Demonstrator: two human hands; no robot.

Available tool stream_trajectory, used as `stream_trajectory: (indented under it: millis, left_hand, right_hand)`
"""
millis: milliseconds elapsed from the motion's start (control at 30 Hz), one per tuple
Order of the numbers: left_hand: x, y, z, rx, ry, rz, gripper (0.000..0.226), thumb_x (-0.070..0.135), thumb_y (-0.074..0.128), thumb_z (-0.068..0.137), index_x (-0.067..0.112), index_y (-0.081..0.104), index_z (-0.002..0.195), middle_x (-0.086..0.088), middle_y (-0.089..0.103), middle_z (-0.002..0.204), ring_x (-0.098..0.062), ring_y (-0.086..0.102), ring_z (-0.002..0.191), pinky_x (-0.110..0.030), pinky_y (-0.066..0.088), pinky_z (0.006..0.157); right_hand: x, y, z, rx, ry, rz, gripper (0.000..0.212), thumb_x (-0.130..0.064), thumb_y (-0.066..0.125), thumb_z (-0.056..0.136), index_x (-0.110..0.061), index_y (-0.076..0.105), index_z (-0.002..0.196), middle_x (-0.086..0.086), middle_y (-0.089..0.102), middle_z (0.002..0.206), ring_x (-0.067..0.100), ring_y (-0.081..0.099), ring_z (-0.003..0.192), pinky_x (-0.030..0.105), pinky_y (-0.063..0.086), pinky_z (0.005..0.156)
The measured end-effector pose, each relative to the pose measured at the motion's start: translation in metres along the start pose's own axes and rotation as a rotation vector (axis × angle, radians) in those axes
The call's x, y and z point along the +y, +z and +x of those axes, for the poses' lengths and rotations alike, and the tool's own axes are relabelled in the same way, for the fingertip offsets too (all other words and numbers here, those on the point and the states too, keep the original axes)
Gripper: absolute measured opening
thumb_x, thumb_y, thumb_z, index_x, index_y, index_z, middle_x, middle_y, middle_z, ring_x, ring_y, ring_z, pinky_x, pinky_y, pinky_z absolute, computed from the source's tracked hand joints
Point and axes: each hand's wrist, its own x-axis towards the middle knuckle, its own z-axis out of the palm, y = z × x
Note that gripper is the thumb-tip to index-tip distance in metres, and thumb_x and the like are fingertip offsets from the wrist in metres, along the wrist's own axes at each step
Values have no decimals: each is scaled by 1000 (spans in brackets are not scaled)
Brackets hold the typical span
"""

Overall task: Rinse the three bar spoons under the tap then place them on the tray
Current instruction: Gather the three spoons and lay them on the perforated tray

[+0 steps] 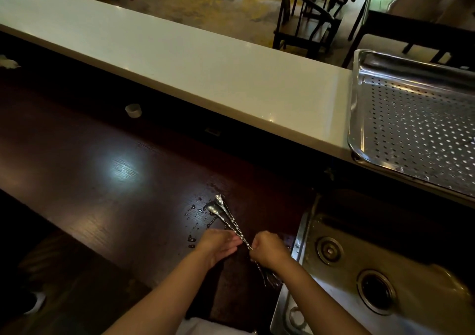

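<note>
Left of the brushed, dull-sheened steel sink (359, 270): glossy dark wood-grain counter (102, 180), wet with beaded droplets around polished metal bar spoons (226, 215) with twisted stems; beyond the sink, a shiny perforated steel tray (365, 118) and a smooth, possibly stone, white ledge (180, 59).

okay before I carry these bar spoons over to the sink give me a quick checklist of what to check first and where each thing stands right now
1. Right hand has hold of the bar spoons: ok, fingers curled round the twisted stems.
2. Left hand steadying them: ok, fingers touch the stems.
3. All three spoons gathered: cannot tell, only two bowls show clearly.
4. Sink free to rinse in: ok, nothing visible in the basin.
5. Tap within reach: cannot tell, no tap in view.
6. Tray ready: ok, the perforated part in view holds nothing.
7. Counter dry: not ok, water drops lie by the spoon bowls.
</note>
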Motion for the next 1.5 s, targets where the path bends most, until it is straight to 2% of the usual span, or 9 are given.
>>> stream_trajectory:
  millis: [133, 300, 500, 767, 867, 1033, 1200, 1333, 1500]
  left_hand:
    - [-3, 0, 1, -26, -8, -17, 8, 4, 49, 92, 5, 54, 87, -10, 64, 84, -18, 64, 74, -25, 53, 61]
    - [-7, 11, 1, -64, 64, -49, 14, 8, 46, 95, 13, 51, 84, -9, 64, 87, -23, 64, 82, -27, 51, 69]
    - [-11, 21, 4, -140, 108, -105, 6, 4, 54, 90, 8, 57, 93, -11, 68, 88, -15, 71, 67, -22, 56, 65]
    - [-7, 28, -4, -159, 187, -131, 8, -1, 57, 87, 5, 61, 87, -10, 70, 80, -13, 71, 63, -21, 58, 58]
    - [-2, 28, -9, -170, 248, -129, 6, -1, 58, 86, 2, 62, 90, -11, 71, 80, -14, 72, 63, -22, 58, 55]
    - [6, 29, -21, -162, 386, -56, 24, -1, 61, 84, -8, 59, 106, -15, 71, 86, -16, 74, 68, -22, 58, 58]
    - [21, 43, -46, -189, 528, 16, 23, 1, 65, 80, -3, 63, 103, -7, 75, 82, -14, 74, 73, -19, 55, 57]
    - [41, 49, -72, -304, 655, 130, 17, 3, 65, 81, 5, 68, 98, -4, 77, 80, -14, 73, 76, -23, 59, 67]
    - [53, 56, -98, -326, 791, 258, 9, 8, 64, 83, 9, 72, 87, 1, 77, 72, -12, 72, 67, -21, 58, 58]
  right_hand:
    - [4, 1, -4, -37, -17, 169, 5, -10, 69, 71, -12, 68, 76, 8, 73, 87, 12, 57, 70, 19, 39, 53]
    - [7, -4, -10, -88, -49, 339, 28, -7, 72, 70, -23, 53, 58, -5, 54, 57, 3, 43, 48, 15, 34, 47]
    - [13, -8, -21, -28, -47, 492, 22, -4, 69, 70, -19, 56, 60, 27, 66, 76, 19, 52, 63, 27, 38, 63]
    - [12, -10, -40, -30, -73, 710, 12, -2, 67, 77, -13, 64, 80, 8, 62, 68, 18, 55, 67, 27, 42, 69]
    - [8, -18, -51, -48, -93, 801, 6, -12, 61, 86, -9, 66, 89, -1, 61, 66, 5, 52, 56, 11, 40, 53]
    - [0, -28, -64, -56, -79, 859, 15, -16, 50, 93, -10, 63, 90, 0, 64, 70, 2, 40, 43, 11, 30, 42]
    - [-8, -36, -76, 92, -125, 937, 9, -17, 63, 85, -21, 67, 79, -3, 70, 65, -3, 46, 38, 9, 36, 43]
    - [-11, -47, -90, 271, -216, 979, 13, -15, 66, 84, -25, 70, 76, -8, 71, 57, -6, 60, 51, 6, 41, 48]
    - [-19, -62, -113, 437, -342, 948, 22, -9, 65, 84, -30, 69, 76, -11, 70, 58, -3, 66, 61, 6, 44, 54]
